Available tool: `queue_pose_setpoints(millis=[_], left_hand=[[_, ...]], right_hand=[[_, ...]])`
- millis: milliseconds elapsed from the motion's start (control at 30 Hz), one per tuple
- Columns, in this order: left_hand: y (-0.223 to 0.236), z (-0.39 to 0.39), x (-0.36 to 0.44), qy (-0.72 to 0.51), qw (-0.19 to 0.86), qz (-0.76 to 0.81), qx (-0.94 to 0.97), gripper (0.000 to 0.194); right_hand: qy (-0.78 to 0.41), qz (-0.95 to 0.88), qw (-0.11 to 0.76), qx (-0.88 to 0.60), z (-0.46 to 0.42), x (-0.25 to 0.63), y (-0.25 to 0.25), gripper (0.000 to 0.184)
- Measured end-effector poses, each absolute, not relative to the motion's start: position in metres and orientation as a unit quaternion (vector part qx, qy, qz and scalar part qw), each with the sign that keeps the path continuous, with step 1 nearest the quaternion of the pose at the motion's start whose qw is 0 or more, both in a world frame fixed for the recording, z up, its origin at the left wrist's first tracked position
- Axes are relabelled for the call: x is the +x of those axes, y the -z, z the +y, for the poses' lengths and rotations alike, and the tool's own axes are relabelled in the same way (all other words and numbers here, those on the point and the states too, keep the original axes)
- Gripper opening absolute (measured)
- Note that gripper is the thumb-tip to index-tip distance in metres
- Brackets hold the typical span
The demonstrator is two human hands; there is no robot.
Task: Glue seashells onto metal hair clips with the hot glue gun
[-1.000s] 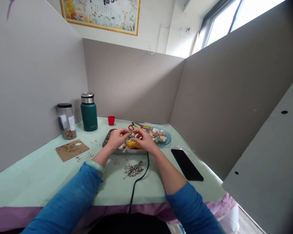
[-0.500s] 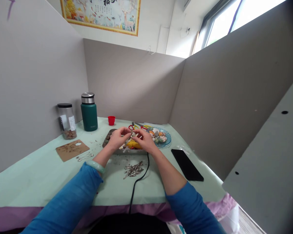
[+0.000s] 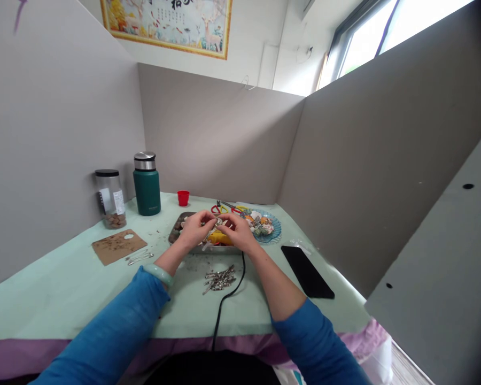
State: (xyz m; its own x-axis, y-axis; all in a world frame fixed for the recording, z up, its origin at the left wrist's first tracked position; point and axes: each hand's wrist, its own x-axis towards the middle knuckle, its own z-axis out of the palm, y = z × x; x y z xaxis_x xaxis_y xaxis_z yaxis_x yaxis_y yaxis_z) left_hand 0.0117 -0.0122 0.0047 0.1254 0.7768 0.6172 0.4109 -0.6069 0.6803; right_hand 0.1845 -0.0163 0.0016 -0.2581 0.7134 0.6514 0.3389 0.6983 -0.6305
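Small pale piece: past the heap of metal parts nearest my camera, I see left hand and right hand pinching it, fingertips together, above the metal tray; red cup farther back.

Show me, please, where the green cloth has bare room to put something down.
The widest patch is green cloth between the brown card, the left sleeve and the front edge. A smaller one lies between the black cord and the right forearm. It is crowded around the metal tray, blue plate and tools.
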Motion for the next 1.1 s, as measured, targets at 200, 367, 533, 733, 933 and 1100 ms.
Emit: queue_pose_setpoints(millis=[200, 367, 533, 733, 933, 1100], left_hand=[[-0.0014, -0.0105, 0.0134, -0.530, 0.183, 0.399, 0.726, 0.017], [-0.0011, -0.0107, 0.0131, -0.528, 0.181, 0.398, 0.728, 0.018], [-0.0026, -0.0123, 0.0137, -0.527, 0.170, 0.407, 0.726, 0.017], [-0.0046, -0.0145, 0.0138, -0.517, 0.122, 0.418, 0.737, 0.014], [-0.0071, -0.0181, 0.0140, -0.504, 0.087, 0.427, 0.746, 0.012], [-0.0066, -0.0176, 0.0139, -0.501, 0.076, 0.425, 0.750, 0.011]], right_hand=[[-0.190, -0.762, 0.507, -0.356, -0.0170, 0.1837, -0.0019, 0.022], [-0.184, -0.764, 0.507, -0.354, -0.0176, 0.1832, -0.0016, 0.021], [-0.172, -0.762, 0.508, -0.361, -0.0177, 0.1827, -0.0022, 0.023], [-0.159, -0.760, 0.519, -0.357, -0.0154, 0.1834, -0.0018, 0.024], [-0.158, -0.758, 0.522, -0.359, -0.0122, 0.1843, 0.0003, 0.026], [-0.163, -0.759, 0.521, -0.355, -0.0142, 0.1833, -0.0005, 0.026]])
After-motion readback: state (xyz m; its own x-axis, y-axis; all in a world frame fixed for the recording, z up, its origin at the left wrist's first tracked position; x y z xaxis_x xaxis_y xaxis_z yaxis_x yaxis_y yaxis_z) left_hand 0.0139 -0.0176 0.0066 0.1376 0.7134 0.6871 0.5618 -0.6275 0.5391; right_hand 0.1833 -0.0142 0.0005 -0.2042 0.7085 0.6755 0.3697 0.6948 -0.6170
